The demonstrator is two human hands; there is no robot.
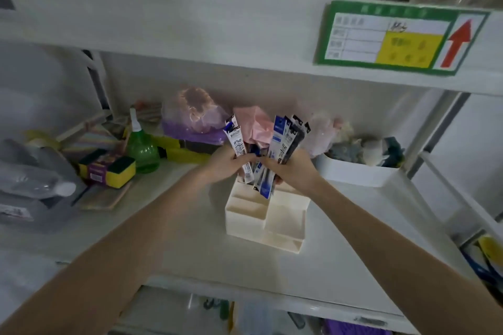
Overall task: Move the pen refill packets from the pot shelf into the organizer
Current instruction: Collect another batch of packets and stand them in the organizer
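A white plastic organizer [255,223] with several stepped compartments stands on the white shelf. Just above its back compartment my two hands meet. My left hand [227,164] grips a white and blue pen refill packet [236,141] that stands upright and leans left. My right hand [290,168] holds a fanned bunch of several blue, white and black refill packets [285,141]; their lower ends [265,187] reach down into the organizer's back section. The palms hide the packets' middles.
To the left lie a green spray bottle [141,151], yellow sponges [115,168] and grey containers [32,193]. Behind are purple and pink bags [196,117]. A white tray [356,171] of items sits to the right. An upper shelf edge with a green label [397,38] overhangs.
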